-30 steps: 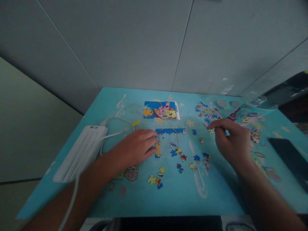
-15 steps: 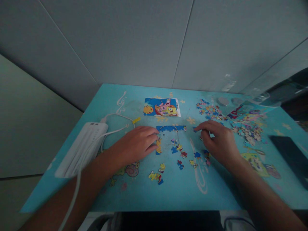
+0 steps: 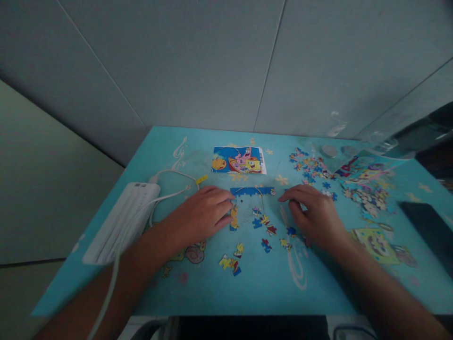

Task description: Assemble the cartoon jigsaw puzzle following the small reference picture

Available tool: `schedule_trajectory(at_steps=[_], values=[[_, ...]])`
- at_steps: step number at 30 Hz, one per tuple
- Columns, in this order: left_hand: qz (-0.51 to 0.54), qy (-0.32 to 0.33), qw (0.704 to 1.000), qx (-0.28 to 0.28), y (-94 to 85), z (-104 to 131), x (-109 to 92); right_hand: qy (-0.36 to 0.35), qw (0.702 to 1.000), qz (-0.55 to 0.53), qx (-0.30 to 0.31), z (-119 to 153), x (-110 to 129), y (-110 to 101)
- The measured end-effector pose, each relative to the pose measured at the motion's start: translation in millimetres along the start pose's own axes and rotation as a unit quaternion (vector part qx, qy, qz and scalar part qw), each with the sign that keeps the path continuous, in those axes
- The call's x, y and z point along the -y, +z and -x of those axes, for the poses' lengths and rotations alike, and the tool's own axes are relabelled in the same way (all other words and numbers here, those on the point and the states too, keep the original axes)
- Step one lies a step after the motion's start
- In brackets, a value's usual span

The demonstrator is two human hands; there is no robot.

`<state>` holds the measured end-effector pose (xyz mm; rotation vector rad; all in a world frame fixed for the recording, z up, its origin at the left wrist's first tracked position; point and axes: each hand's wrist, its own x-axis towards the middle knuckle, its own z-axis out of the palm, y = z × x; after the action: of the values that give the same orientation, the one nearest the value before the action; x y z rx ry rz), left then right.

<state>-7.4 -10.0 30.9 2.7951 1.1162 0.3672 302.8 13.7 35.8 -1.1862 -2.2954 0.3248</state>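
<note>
My left hand (image 3: 212, 210) lies flat with its fingers stretched out, the tips against the left column of joined puzzle pieces (image 3: 234, 219). A strip of joined blue puzzle pieces (image 3: 253, 191) runs along the top of that corner. To the right of the strip, my right hand (image 3: 314, 212) hovers low over the table, its index finger extended and the thumb apart from it. I see nothing held between them. Loose pieces (image 3: 271, 230) lie between the hands, and a yellow joined group (image 3: 229, 263) sits nearer to me. Some pieces under the right hand are partly hidden.
A picture card (image 3: 239, 160) lies behind the strip. Puzzle pieces are heaped (image 3: 366, 196) at the right beside a clear bag with printed art (image 3: 368, 165). A dark phone-like slab (image 3: 426, 231) is at the far right. A white power bank (image 3: 122, 222) with cables lies left.
My right hand has shifted slightly left, its index fingertip moving past the small blue piece it was touching. My left hand stays against the column. The whole view has dipped slightly.
</note>
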Motion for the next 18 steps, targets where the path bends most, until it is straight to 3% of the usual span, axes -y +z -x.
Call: schedule_trajectory(at_steps=[6, 10, 14, 18], values=[[0.003, -0.002, 1.000, -0.010, 1.6, 0.0, 0.2, -0.025, 0.999, -0.025, 0.014, -0.7, 8.3, 1.1], [-0.006, -0.006, 1.000, -0.005, 2.1, 0.4, 0.1, -0.105, 0.991, -0.083, 0.026, -2.6, 20.4, -2.0], [-0.006, -0.005, 1.000, -0.001, 0.6, 0.5, -1.1, -0.184, 0.968, -0.134, 0.106, 2.4, 41.0, 2.9], [0.002, -0.008, 1.000, 0.005, -1.6, -0.2, -2.4, -0.197, 0.953, -0.123, 0.196, 14.6, 64.3, 18.2]])
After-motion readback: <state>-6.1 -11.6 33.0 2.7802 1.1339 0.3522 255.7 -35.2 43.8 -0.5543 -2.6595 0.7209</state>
